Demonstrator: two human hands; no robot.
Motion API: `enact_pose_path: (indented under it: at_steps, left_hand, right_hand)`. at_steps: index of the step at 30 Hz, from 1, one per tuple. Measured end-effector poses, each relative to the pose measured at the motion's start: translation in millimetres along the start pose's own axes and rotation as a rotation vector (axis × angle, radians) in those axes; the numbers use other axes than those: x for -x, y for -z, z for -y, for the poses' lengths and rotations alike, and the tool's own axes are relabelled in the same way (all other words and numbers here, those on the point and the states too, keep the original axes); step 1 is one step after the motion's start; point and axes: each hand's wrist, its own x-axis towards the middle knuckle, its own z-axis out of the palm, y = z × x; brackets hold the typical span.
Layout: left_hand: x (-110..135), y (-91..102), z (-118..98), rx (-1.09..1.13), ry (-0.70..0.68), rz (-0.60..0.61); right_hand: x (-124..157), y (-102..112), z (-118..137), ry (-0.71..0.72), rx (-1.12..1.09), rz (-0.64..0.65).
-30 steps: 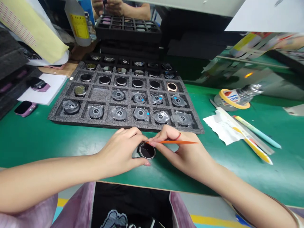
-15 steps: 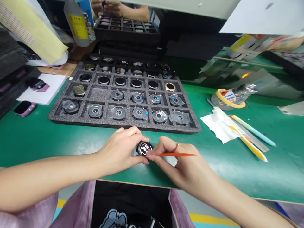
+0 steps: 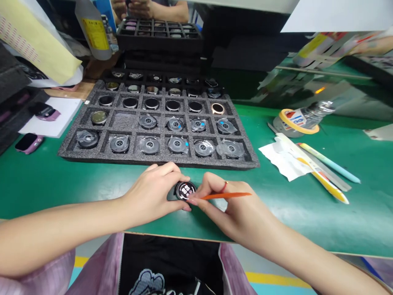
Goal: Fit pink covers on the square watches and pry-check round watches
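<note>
My left hand (image 3: 153,196) is closed around a small round black watch body (image 3: 184,190) on the green mat, thumb and fingers pinching its rim. The watch's screen is lit with white digits. My right hand (image 3: 229,209) pinches a thin orange stick (image 3: 225,196) whose tip meets the watch's right edge; the stick lies across my fingers and points right. Just beyond my hands sits a grey foam tray (image 3: 251,162) whose cells hold several round watch bodies, the near rows wrapped in clear film.
Right of the tray lie a white paper scrap (image 3: 281,157), pens and a ruler (image 3: 325,168), a tape roll (image 3: 296,123) and a plastic bottle. Pink watches (image 3: 29,142) rest at the left. Black trays (image 3: 159,35) stack behind, where another person's hands (image 3: 138,8) work.
The watch's screen, dark a second ago, is now lit with digits. My right hand has dropped slightly, bringing the stick's tip to the watch's side. The view has shifted a little.
</note>
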Motion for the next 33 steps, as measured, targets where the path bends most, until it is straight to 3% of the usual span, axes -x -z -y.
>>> enact_pose_path:
  at_steps: [8,15,18,28,33]
  left_hand:
    - [-0.8,2.0,-0.9,-0.001,0.003,0.020]
    - [-0.1,1.5,0.1,-0.034,-0.024,0.040]
    - [0.4,1.8,0.3,-0.051,-0.053,0.049]
    - [-1.1,2.6,0.4,-0.037,-0.053,0.059]
    - [-0.8,1.4,1.0,-0.025,-0.053,0.049]
  right_hand:
    - [1.9,16.5,-11.3,-0.127,0.097,0.052]
    - [-7.2,19.5,-13.8,-0.036,-0.038,-0.146]
    - [-11.4,19.2,-18.8,-0.001,-0.076,-0.090]
    - [-10.0,21.2,-8.9,0.008,0.114,0.093]
    - [-14.0,24.0,-13.1,0.022,0.068,0.087]
